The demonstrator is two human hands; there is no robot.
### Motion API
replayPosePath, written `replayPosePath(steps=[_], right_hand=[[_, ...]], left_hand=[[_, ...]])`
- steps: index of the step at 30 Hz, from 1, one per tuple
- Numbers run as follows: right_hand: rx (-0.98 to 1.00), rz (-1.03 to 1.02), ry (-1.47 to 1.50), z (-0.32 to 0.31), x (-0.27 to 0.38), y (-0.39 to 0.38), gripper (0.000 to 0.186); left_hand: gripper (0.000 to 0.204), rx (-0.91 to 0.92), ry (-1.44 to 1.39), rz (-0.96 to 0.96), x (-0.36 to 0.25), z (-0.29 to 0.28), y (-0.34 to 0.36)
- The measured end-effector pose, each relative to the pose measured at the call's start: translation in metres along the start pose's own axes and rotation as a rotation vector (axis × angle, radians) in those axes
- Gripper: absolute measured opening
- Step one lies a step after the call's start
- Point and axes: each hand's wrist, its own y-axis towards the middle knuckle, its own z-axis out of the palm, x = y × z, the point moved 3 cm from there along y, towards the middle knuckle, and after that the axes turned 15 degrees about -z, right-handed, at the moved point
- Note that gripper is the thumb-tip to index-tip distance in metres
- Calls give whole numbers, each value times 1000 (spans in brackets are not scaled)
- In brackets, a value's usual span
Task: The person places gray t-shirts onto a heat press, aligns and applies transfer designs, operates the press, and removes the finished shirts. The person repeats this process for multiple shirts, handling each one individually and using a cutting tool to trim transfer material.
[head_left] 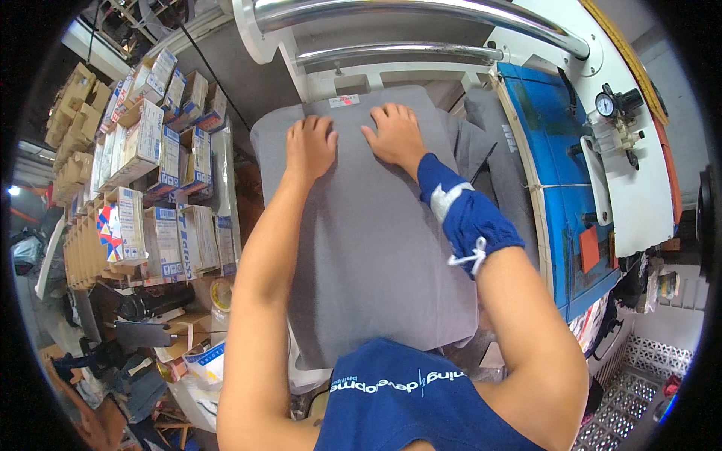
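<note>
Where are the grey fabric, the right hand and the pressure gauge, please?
Grey fabric (pixel 376 255): head view, its flat middle.
Right hand (pixel 397 135): head view, back of the hand.
Pressure gauge (pixel 605 104): head view, its round dial.

Wide fisheye view from the head, facing down, near both hands (pixel 396 137)

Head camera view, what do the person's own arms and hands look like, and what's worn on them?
The left hand and right hand are ungloved, and the left arm is bare. The right forearm wears a blue fabric sleeve with a white patch and a tied white cord. The blue top leaves both upper arms uncovered.
</note>
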Motion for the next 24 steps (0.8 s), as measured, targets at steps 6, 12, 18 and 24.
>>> replayPosePath(steps=[6, 12, 18, 24], right_hand=[[60, 54, -109, -28, 39, -33, 58], [185, 156, -128, -90, 87, -239, 67], [-78, 1205, 1437, -90, 79, -402, 59], [-143, 1160, 1480, -82, 62, -440, 42]], left_hand=[[58, 86, 272, -254, -5, -23, -34], [66, 127, 176, -225, 26, -91, -241], [60, 563, -1271, -1073, 87, -84, -392], [36, 459, -1463, -1153, 144, -110, -433]])
